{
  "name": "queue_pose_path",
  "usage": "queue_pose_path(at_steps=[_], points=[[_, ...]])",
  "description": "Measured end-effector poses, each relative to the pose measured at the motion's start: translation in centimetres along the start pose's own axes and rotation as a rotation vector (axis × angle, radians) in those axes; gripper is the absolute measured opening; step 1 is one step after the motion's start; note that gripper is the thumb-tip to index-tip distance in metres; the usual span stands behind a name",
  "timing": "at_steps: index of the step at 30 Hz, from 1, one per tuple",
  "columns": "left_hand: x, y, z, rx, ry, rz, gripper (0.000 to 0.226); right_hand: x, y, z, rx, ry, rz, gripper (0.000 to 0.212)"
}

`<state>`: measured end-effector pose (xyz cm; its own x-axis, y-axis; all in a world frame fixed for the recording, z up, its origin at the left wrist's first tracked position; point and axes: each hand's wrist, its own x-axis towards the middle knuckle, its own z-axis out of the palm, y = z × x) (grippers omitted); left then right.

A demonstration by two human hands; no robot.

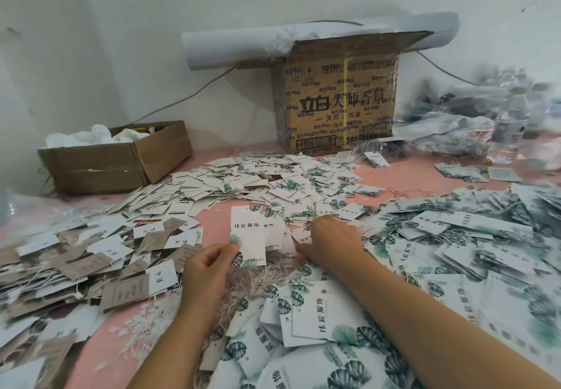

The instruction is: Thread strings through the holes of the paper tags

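Left hand (209,262) pinches lower edge of white leaf-print paper tag (247,237), held upright over pink surface (212,215); right hand (331,241) lies palm down on tag pile (455,237) just beside it, fingertips buried, grip cannot be told; frayed bundle of strings (258,279) between forearms; brown tags (82,264) heaped left; printed cardboard box (340,100) and low open box (121,164) against wall.

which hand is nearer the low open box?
Left. The left hand, pinching a tag, is in front and right of the box; the right hand is farther right, on the tags.
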<state>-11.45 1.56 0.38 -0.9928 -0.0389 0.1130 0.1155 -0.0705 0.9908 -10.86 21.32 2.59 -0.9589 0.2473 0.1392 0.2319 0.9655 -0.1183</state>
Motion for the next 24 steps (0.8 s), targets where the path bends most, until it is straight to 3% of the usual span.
queue_pose_path(at_steps=[6, 9, 14, 24], points=[[-0.06, -0.17, 0.03, 0.046, -0.009, 0.046, 0.007, -0.06, 0.03, -0.07, -0.006, -0.1, 0.02, 0.041], [-0.05, -0.21, 0.08, 0.013, -0.017, 0.032, 0.006, -0.03, -0.06, -0.04, -0.014, -0.102, 0.062, 0.046], [0.03, -0.28, 0.13, -0.036, -0.015, 0.019, 0.006, 0.3, -0.06, -0.14, 0.036, -0.106, 0.106, 0.036], [0.26, -0.49, -0.04, -0.024, -0.034, 0.011, 0.01, 0.27, -0.15, -0.17, 0.079, -0.062, 0.108, 0.049]])
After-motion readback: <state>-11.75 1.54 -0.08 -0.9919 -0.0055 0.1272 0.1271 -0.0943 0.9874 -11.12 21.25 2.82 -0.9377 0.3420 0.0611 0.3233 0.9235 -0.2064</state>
